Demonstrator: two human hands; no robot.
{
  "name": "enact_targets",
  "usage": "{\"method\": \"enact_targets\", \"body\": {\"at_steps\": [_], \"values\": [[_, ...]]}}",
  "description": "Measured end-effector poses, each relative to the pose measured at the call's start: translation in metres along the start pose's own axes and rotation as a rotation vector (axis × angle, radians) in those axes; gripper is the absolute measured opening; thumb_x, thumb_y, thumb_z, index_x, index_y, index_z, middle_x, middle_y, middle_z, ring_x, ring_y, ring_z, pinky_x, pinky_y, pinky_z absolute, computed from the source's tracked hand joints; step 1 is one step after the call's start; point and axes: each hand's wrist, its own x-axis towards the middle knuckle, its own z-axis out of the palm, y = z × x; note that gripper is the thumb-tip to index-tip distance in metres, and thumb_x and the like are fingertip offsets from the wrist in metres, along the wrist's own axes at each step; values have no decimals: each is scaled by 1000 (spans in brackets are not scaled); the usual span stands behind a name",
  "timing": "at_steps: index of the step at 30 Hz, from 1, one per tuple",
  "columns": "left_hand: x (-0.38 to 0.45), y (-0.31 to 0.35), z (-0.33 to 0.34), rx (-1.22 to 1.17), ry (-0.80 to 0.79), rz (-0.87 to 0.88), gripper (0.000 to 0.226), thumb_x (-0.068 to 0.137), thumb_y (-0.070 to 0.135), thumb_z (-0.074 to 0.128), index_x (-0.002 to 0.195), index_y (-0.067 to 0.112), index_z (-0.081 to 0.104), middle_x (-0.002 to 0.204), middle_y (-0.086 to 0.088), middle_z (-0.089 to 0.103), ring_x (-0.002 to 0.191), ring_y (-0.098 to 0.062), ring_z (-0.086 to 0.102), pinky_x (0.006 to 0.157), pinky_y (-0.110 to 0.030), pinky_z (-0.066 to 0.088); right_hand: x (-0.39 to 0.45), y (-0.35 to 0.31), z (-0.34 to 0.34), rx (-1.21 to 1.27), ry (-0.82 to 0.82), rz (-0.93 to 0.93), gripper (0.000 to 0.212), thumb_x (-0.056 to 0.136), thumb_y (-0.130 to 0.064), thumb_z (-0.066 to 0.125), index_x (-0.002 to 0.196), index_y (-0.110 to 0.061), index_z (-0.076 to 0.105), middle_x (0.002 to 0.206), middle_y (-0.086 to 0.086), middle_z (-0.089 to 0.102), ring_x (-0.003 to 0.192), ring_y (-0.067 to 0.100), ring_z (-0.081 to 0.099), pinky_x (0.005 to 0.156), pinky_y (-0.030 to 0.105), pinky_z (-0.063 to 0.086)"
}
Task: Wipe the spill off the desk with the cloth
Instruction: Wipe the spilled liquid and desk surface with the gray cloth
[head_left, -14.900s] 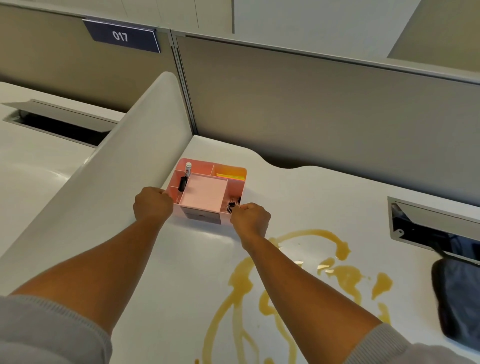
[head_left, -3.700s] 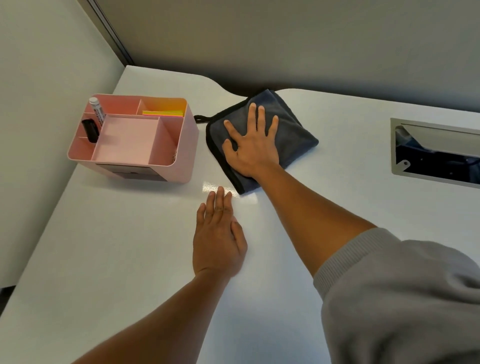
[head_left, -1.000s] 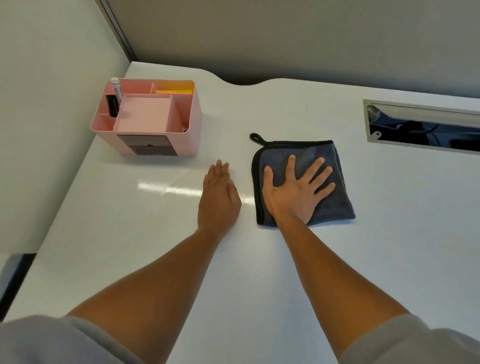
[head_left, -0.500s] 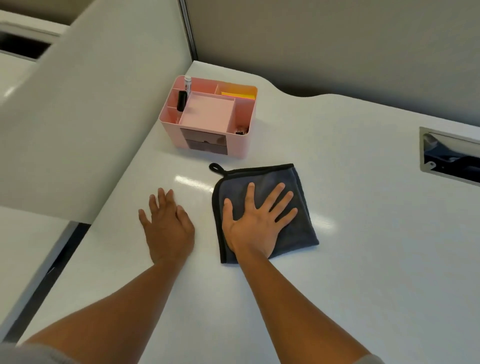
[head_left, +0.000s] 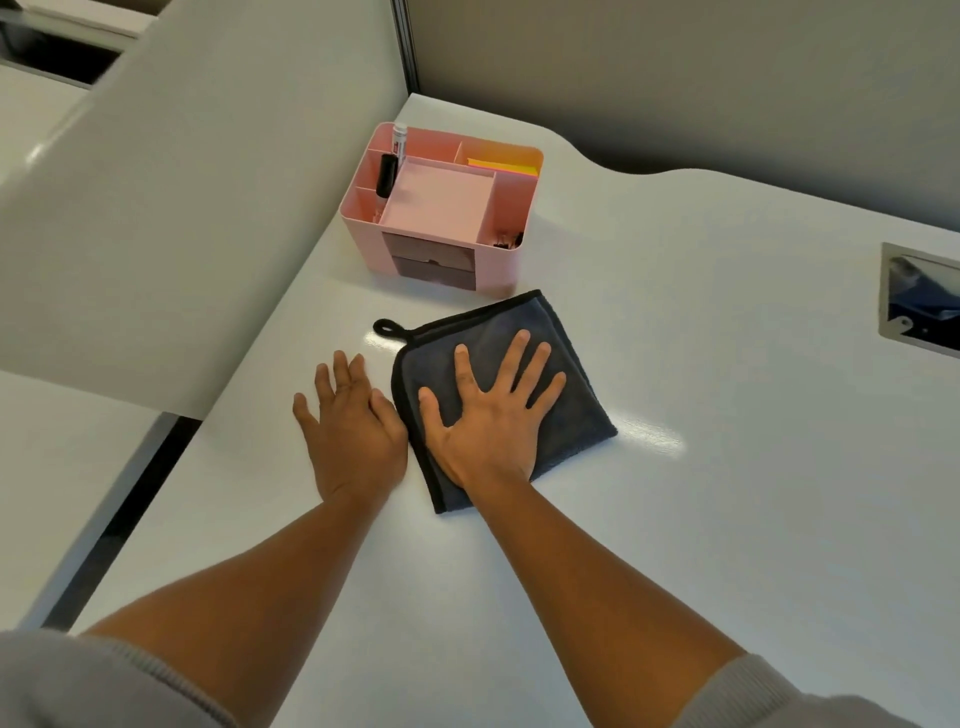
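A folded dark grey cloth (head_left: 574, 415) with a black hem and hanging loop lies flat on the white desk (head_left: 727, 493). My right hand (head_left: 491, 415) presses on it palm down, fingers spread. My left hand (head_left: 350, 426) rests flat on the bare desk just left of the cloth, thumb close to its hem. No brown spill shows anywhere on the desk surface; it looks glossy with light reflections.
A pink desk organiser (head_left: 441, 208) with a marker, sticky notes and clips stands just behind the cloth. A white divider panel (head_left: 182, 208) rises on the left. A cable hatch (head_left: 919, 296) is set into the desk at the right edge.
The brown spill seen at the start is gone. Over the last second my right hand has slid the cloth towards the organiser, and my left hand has stayed flat beside it.
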Motion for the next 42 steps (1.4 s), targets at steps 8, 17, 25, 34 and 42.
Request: {"method": "enact_targets", "body": {"at_steps": [8,17,25,34,42], "values": [[0,1,-2,-34,9,-6,54,99,24,28,151,11,29,160,-7,26,149,-24,15,121,-50,6,-31,6,2,37,14,-82,68,93,-71,22,154,-42,26,166,20,-5,152,42,-14,118,66,-2],[-3,-3,-2,-71,48,26,52,100,22,27,150,10,31,159,-9,27,149,-26,17,121,-49,7,-13,60,-14,39,-19,-106,69,90,-78,21,152,-47,28,168,10,-6,154,32,-11,121,57,-9],[-7,16,-3,19,15,71,52,100,19,26,149,3,28,158,-18,24,148,-31,17,121,-51,5,-1,118,-26,21,48,138,71,91,-77,17,153,-44,28,168,12,-1,154,34,-8,121,59,-5],[-56,171,25,-304,-63,325,50,102,19,27,151,6,27,160,-13,21,150,-25,13,123,-40,4,-3,191,-47,25,89,347,71,91,-76,16,154,-44,25,168,11,-3,154,33,-9,122,58,-6],[-82,208,48,-257,-103,458,52,99,17,27,150,5,30,159,-13,25,149,-24,17,123,-39,5,21,256,-66,6,109,467,70,92,-74,16,154,-43,24,168,14,-3,154,36,-8,121,60,-5]]}}
